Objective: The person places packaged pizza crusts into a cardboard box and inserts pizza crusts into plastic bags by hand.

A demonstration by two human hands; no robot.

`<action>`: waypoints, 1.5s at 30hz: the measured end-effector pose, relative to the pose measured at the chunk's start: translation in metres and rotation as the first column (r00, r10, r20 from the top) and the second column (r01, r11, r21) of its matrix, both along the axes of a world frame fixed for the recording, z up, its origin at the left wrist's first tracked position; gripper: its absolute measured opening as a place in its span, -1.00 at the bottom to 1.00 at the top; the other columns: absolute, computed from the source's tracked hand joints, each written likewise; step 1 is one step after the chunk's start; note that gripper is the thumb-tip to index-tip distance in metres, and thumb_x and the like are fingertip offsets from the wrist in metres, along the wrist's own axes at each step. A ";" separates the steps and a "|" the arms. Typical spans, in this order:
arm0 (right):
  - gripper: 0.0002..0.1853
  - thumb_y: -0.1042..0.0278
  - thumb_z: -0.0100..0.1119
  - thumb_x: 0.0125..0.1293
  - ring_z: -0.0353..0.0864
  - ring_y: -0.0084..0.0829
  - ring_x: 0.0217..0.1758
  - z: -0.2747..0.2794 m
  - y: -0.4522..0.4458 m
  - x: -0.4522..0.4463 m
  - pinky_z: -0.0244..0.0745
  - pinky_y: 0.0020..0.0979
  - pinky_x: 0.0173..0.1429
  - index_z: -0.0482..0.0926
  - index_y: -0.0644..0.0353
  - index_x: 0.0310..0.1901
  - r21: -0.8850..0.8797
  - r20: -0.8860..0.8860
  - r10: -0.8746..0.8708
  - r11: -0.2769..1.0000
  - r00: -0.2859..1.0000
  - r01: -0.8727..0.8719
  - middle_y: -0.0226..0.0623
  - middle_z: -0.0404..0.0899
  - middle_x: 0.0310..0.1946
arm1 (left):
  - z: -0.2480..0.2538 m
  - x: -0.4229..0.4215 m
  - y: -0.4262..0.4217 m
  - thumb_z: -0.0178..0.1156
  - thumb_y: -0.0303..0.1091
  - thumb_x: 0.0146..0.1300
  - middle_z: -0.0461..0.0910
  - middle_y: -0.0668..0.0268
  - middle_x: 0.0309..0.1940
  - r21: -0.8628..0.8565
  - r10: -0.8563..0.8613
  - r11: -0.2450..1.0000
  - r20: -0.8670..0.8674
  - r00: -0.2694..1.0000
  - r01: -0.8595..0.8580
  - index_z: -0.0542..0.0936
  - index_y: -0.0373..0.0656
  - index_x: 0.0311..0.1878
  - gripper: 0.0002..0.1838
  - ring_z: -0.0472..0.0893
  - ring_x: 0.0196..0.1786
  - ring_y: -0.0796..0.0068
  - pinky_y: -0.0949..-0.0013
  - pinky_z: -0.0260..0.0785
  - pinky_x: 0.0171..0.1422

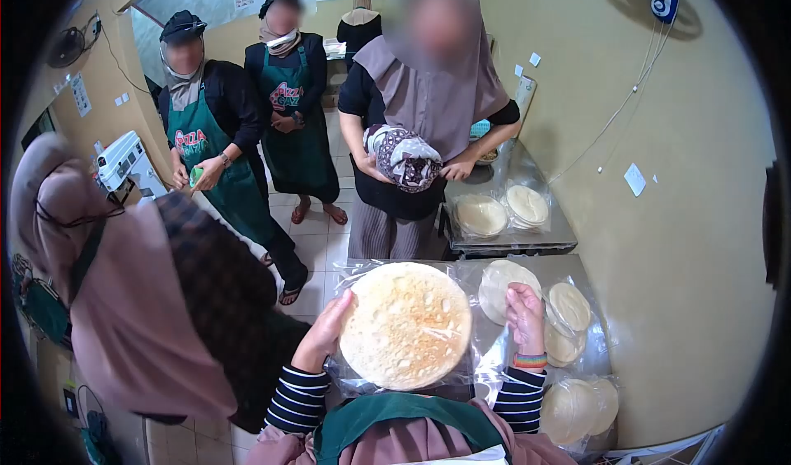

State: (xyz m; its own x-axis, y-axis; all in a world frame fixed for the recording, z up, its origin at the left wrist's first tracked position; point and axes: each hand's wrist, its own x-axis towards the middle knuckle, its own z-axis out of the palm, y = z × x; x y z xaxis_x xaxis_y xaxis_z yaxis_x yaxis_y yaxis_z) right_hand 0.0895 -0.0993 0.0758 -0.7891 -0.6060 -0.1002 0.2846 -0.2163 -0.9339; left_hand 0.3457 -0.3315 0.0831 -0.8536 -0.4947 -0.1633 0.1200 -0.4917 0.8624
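A large round flatbread (405, 326), browned in patches, lies in a clear plastic bag in front of me. My left hand (329, 327) grips the bag at the bread's left edge, thumb on top. To the right of the bread, my right hand (525, 313) is closed in a pinch on the bag's clear plastic (492, 358). Just behind the right fingers is a paler round bread (499, 290) on the metal table (568, 269). The underside of the large bread is hidden.
More bagged breads (568, 307) lie along the table's right side, others (580, 407) nearer me. A second metal table (548, 236) beyond holds two bread stacks. One person (428, 94) stands opposite, another (140, 300) close at left, several farther back. A wall (684, 243) bounds the right.
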 end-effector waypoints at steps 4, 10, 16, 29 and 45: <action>-0.92 0.47 0.03 0.21 0.35 -0.72 -0.54 -0.008 -0.001 0.005 0.29 -0.68 -0.49 0.45 0.20 -0.25 0.042 -0.312 -0.268 0.955 0.912 0.294 -0.46 0.44 -0.49 | 0.008 0.003 0.001 -0.15 -0.02 0.32 0.55 0.19 -0.17 -0.105 0.028 0.994 0.042 0.999 -0.023 0.43 -0.42 -0.02 -0.46 0.55 -0.16 0.49 0.46 0.37 -0.07; -0.71 0.23 0.03 0.26 0.49 -0.59 -0.33 -0.034 -0.032 0.032 0.37 -0.58 -0.24 0.44 0.23 -0.07 0.150 -0.223 0.055 0.988 0.973 -0.021 -0.32 0.53 -0.23 | 0.011 -0.007 0.008 -0.13 -0.01 0.32 0.52 0.30 -0.19 -0.281 -0.036 0.959 0.048 0.998 0.048 0.45 -0.38 -0.03 -0.47 0.44 -0.16 0.61 0.51 0.28 -0.04; -0.62 0.16 0.04 0.26 0.52 -0.50 -0.30 -0.068 -0.028 0.013 0.40 -0.52 -0.16 0.38 0.23 0.00 0.270 -0.201 0.296 0.933 0.934 -0.237 -0.31 0.50 -0.21 | 0.017 -0.004 0.012 -0.14 -0.03 0.33 0.49 0.33 -0.14 -0.403 -0.037 0.914 0.052 0.998 0.055 0.42 -0.37 0.02 -0.48 0.40 -0.11 0.62 0.51 0.24 0.00; -0.58 0.32 0.17 0.16 0.52 -0.52 -0.17 -0.064 -0.024 0.052 0.39 -0.47 0.01 0.38 0.29 0.04 -0.043 -0.192 0.434 0.892 0.881 -0.449 -0.35 0.51 -0.11 | 0.004 0.011 0.004 -0.27 0.05 0.35 0.51 0.38 -0.31 -0.393 -0.085 0.910 0.131 0.988 0.131 0.48 -0.35 -0.14 -0.42 0.42 -0.26 0.71 0.54 0.29 -0.15; -0.62 0.38 0.13 0.18 0.52 -0.50 -0.11 -0.082 0.033 -0.007 0.41 -0.44 0.03 0.39 0.31 0.03 -0.217 0.310 -0.042 0.970 0.950 0.114 -0.26 0.49 -0.07 | -0.009 -0.002 0.016 -0.30 0.14 0.31 0.46 0.11 -0.04 -0.417 0.119 0.909 0.200 0.973 -0.026 0.43 -0.43 0.00 -0.30 0.47 -0.05 0.35 0.31 0.38 -0.05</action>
State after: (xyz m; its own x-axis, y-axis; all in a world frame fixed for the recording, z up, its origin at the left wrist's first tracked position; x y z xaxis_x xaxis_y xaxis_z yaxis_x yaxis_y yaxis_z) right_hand 0.0822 -0.0662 -0.0062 -0.7894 -0.5784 -0.2056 0.5175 -0.4470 -0.7296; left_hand 0.3435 -0.3157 0.0740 -0.7795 -0.6169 -0.1090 -0.0697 -0.0876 0.9937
